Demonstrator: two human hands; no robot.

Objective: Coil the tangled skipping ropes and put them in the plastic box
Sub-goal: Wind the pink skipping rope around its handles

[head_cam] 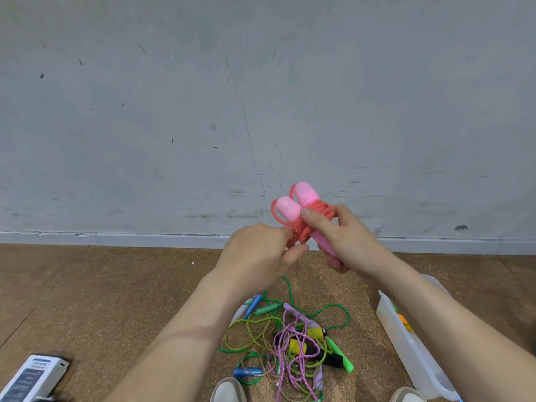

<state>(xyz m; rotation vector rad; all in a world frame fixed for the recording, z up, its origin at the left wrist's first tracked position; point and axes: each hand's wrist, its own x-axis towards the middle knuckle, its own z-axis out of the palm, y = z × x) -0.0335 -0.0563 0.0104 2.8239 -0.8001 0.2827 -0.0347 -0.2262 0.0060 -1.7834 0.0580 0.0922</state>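
I hold a pink skipping rope (304, 203) up in front of me, its red cord wound round the two pink handles. My right hand (345, 239) grips the handles with the thumb on the coils. My left hand (261, 253) pinches the cord's loose end beside the bundle. Below, a tangled pile of ropes (290, 340) in green, purple, blue, yellow and black lies on the floor. The clear plastic box (406, 340) stands at the right, partly hidden by my right forearm, with something orange and green inside.
A grey wall rises close ahead beyond a strip of wooden floor. A white and dark box (34, 375) lies at the bottom left. My two shoes (229, 390) show at the bottom edge, beside the pile.
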